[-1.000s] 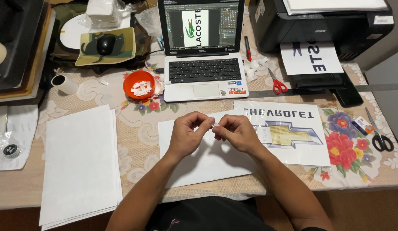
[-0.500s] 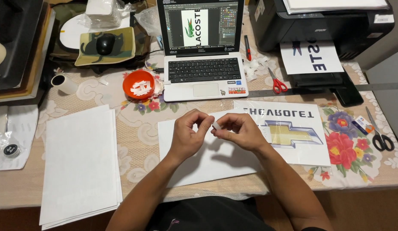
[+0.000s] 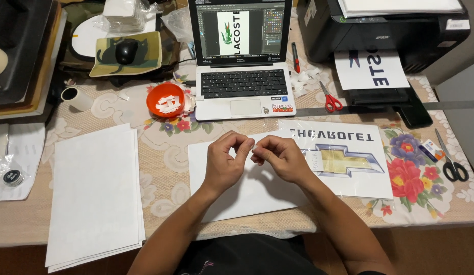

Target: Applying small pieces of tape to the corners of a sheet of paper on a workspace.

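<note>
White scrap half-hidden between hands

Looks like a small print shop set up at home, w/ a work table under a flowery lace cloth. A laptop at the back shows a picture program w/ a logo on it. Next to it a black printer has a printed page coming out. A big logo print lies flat, & a stack of white paper sits to the side. Red scissors, black scissors, a long ruler, a tape roll & an orange bowl of paper bits are around too.
</note>
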